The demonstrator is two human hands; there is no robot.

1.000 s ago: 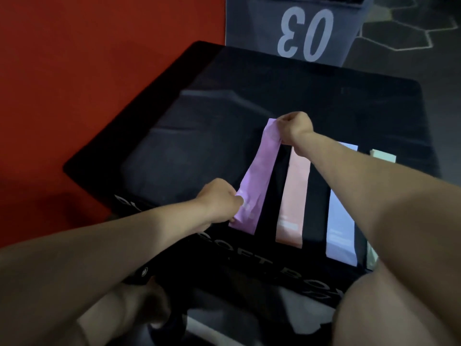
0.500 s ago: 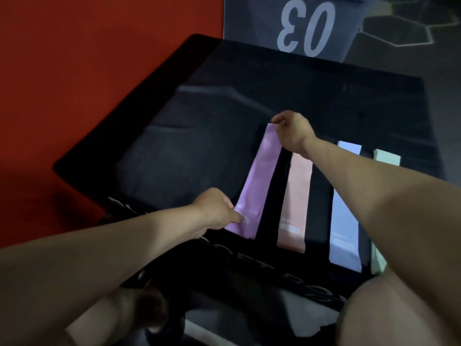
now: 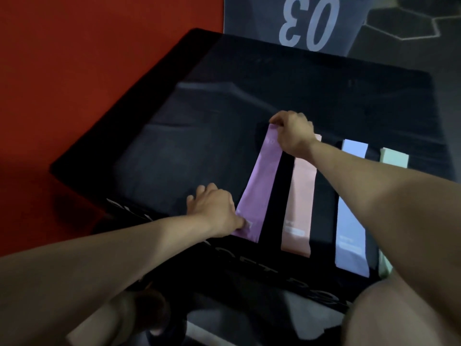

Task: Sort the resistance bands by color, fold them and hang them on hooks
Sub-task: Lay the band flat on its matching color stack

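Note:
A purple resistance band (image 3: pixel 262 186) lies stretched lengthwise on the black soft box (image 3: pixel 199 133), leftmost in a row of bands. My right hand (image 3: pixel 291 136) pinches its far end between curled fingers and thumb. At the near end my left hand (image 3: pixel 214 211) presses the band's corner with the thumb, its fingers spread on the box to the left. A pink band (image 3: pixel 299 203), a light blue band (image 3: pixel 351 208) and a pale green band (image 3: pixel 394 158) lie flat in parallel to the right. My right forearm hides part of the pink and green bands.
The box stands on a red floor mat (image 3: pixel 74 83). A grey block marked "03" (image 3: pixel 309 21) stands behind the box, with dark hexagon-pattern flooring (image 3: pixel 411 26) at the far right. My knees are at the bottom edge.
The purple band has come down flatter onto the box and shifted slightly left. My left hand has gone from a closed pinch to spread fingers with the thumb on the band.

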